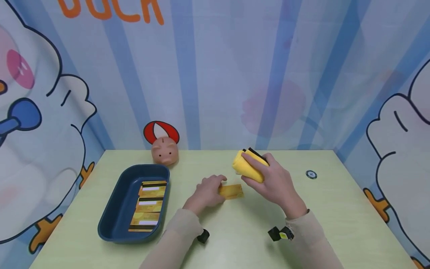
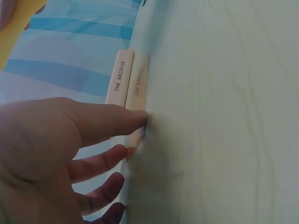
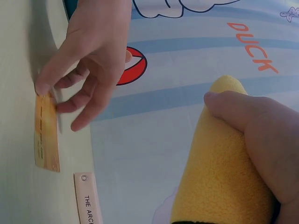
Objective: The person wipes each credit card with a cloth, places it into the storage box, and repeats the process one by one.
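My left hand (image 1: 209,190) is low over the table at the left end of a gold bank card (image 1: 233,191). In the right wrist view its thumb and a finger straddle the near end of the card (image 3: 46,135), while the rest of it shows flat. My right hand (image 1: 273,181) grips a bunched yellow cloth (image 1: 248,168) with black edging, raised above the table behind and right of the card. The cloth (image 3: 224,158) fills the lower right of the right wrist view, the thumb pressed along it.
A dark blue tray (image 1: 111,220) with several gold cards (image 1: 147,206) stands left. Behind it sits a pink piggy bank (image 1: 164,151). A round chip (image 1: 311,174) lies at the right. A pale block (image 2: 120,77) marked "THE ARCHIVE" stands at the back, mostly behind the cloth.
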A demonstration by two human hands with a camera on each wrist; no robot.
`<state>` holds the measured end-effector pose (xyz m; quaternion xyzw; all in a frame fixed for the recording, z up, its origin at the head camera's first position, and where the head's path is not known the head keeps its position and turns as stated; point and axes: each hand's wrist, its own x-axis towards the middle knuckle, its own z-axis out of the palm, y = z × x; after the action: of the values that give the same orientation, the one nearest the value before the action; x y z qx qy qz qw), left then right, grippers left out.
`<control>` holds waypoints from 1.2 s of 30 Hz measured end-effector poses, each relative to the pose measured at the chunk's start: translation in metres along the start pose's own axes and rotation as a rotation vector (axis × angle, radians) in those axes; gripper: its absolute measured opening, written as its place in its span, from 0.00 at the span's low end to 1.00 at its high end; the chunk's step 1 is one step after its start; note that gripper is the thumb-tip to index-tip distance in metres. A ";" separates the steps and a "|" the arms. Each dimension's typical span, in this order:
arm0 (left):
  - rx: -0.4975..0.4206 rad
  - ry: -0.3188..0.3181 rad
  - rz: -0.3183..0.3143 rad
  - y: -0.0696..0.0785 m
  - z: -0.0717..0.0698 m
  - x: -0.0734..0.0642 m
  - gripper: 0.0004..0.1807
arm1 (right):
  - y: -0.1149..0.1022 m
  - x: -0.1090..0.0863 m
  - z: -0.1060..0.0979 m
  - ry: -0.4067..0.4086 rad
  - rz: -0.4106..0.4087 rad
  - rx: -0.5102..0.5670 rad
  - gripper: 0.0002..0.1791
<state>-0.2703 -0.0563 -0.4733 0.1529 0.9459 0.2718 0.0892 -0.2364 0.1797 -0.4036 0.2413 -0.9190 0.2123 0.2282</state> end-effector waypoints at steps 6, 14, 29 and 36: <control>-0.025 -0.007 0.003 -0.008 -0.006 -0.010 0.31 | -0.001 0.000 0.002 -0.001 -0.009 0.001 0.39; -0.063 0.063 0.007 -0.015 0.003 -0.019 0.25 | -0.003 -0.002 0.005 -0.005 -0.009 0.001 0.39; -0.243 0.083 0.048 -0.030 -0.010 -0.017 0.31 | -0.002 0.001 0.005 -0.004 -0.031 0.010 0.39; -0.520 0.083 0.042 -0.027 -0.027 -0.022 0.32 | -0.004 0.001 0.004 -0.005 -0.045 0.031 0.39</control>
<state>-0.2627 -0.0989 -0.4641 0.1332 0.8438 0.5136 0.0810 -0.2363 0.1741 -0.4054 0.2660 -0.9106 0.2205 0.2269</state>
